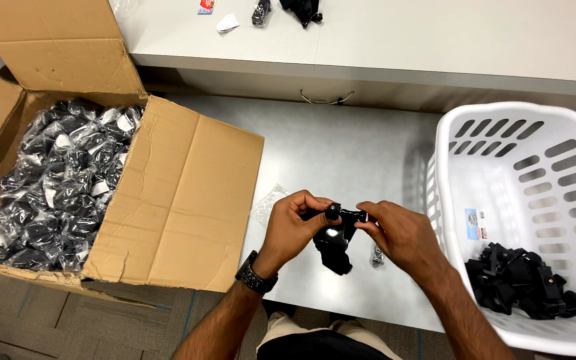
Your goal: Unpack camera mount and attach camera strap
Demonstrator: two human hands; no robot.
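Note:
Both hands hold one small black plastic clamp-like part (337,239) above the grey table (341,153). My left hand (293,225) grips its left side, thumb near a round black knob on top. My right hand (398,233) pinches its right end with thumb and fingers. A watch sits on my left wrist. A small metal screw (377,255) lies on the table just under my right hand. An empty clear plastic bag (268,203) lies left of my left hand.
An open cardboard box (188,193) at left holds several bagged black parts (58,183). A white plastic laundry basket (501,173) at right holds several loose black parts (525,280). A white counter (401,33) behind carries small black items (303,10) and paper scraps.

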